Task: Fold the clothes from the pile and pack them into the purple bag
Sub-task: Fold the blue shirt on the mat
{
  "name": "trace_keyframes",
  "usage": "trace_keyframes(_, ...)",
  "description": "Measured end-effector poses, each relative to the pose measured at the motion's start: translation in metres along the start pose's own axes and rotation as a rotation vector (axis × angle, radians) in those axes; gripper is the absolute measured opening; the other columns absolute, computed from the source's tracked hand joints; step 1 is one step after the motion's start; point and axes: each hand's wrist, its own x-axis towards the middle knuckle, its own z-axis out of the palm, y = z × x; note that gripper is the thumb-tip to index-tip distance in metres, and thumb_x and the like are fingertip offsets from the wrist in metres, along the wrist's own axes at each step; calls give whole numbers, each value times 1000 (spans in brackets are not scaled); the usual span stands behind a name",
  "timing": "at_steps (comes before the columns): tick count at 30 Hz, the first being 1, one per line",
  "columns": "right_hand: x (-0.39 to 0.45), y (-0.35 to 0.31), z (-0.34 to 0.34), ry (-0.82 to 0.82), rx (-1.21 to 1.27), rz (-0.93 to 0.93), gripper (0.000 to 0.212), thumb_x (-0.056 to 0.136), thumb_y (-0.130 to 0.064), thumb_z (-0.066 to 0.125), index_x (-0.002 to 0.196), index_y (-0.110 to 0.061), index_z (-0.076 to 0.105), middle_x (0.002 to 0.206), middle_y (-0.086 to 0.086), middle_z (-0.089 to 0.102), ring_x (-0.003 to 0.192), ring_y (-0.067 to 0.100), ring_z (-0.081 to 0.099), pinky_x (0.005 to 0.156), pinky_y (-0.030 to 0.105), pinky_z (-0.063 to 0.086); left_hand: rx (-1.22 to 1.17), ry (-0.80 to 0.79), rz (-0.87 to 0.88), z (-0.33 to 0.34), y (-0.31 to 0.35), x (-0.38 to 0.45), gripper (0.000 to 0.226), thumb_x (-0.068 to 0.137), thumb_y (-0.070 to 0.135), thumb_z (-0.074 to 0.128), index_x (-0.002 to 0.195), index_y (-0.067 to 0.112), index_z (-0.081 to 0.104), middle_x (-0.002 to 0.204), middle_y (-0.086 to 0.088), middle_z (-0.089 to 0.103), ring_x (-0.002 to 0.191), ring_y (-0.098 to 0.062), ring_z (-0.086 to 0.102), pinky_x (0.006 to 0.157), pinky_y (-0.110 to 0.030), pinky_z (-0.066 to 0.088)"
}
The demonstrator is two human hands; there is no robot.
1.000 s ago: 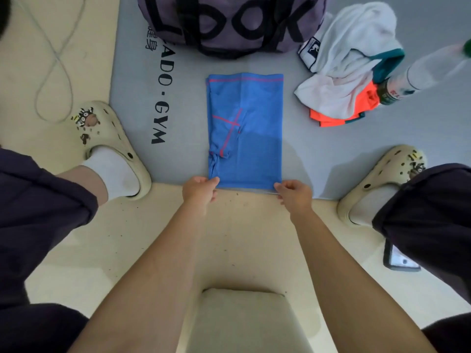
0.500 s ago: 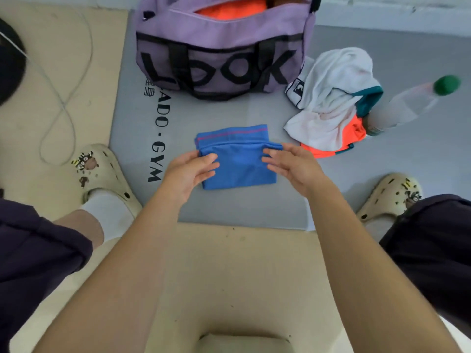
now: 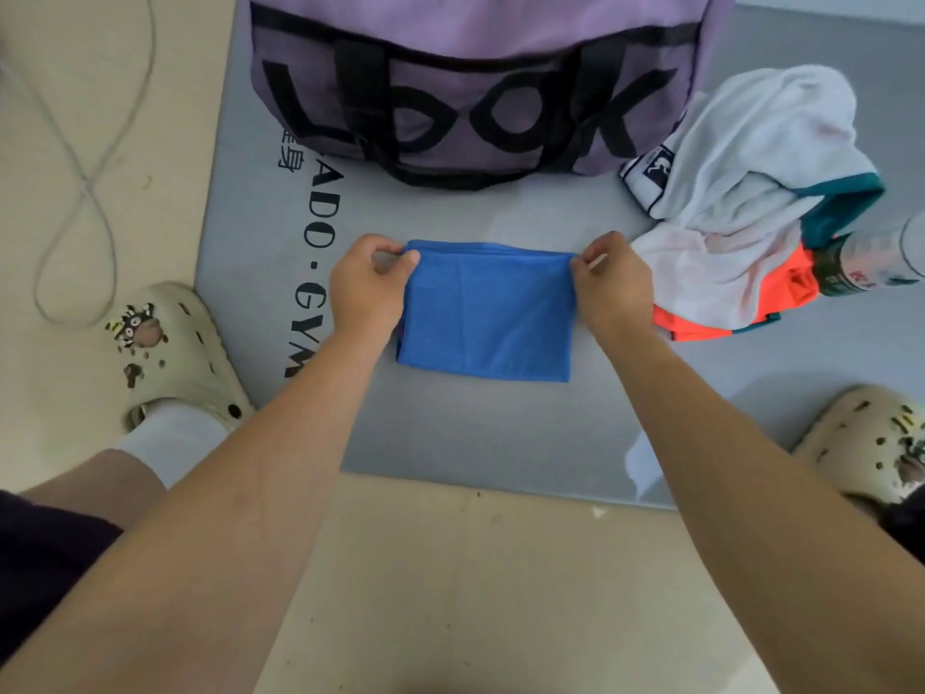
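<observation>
Clothes pile [image 3: 741, 202], white, teal and orange, sits right of the purple bag [image 3: 470, 87], a bottle [image 3: 871, 257] against it. Between them and the person, a folded blue garment [image 3: 485, 313] lies on the grey mat [image 3: 450, 433]; left hand [image 3: 365, 288] and right hand [image 3: 610, 288] each pinch a far corner. Beige floor [image 3: 450, 568] surrounds the mat; a cable [image 3: 85, 177] loops at left, clogs [image 3: 175, 353] flank the mat

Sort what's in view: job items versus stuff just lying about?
Job: blue garment, pinched at its far corners by left hand and right hand; purple bag; clothes pile.
Lying about: bottle, cable, grey mat.
</observation>
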Motion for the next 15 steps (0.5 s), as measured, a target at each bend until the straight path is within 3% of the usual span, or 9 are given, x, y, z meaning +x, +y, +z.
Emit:
trace_keyframes(3,-23,19,-1,135,-30,-7,17,90,-24,57,96,-9,54,82,7,63,79,28,58,65,31,37,-66,69,-56,-9,-10,-21,28,83,49,70,92,25,58,77,14,57,68,2,54,54,-6,37)
trace_keyframes(7,-61,31,9,19,2,120,33,87,-43,65,88,-13,52,79,-2,59,77,23,57,67,32,40,-44,-108,-77,-8,-28,-62,29,77,44,78,80,17,66,75,10,65,63,5,57,55,-6,41)
trace_keyframes(11,-80,35,17,-32,-48,103,28,89,-34,65,82,-10,53,80,6,60,77,28,56,65,37,42,-50,-115,-80,-4,-33,-80,19,80,26,78,89,13,67,88,-2,70,81,-18,66,78,-34,55)
trace_keyframes(15,-84,39,14,-28,-10,75,24,90,-25,63,77,-11,50,73,5,55,73,28,52,62,37,39,-30,-120,-43,-4,-29,-69,11,86,26,71,88,18,64,80,1,63,76,-20,62,75,-47,55)
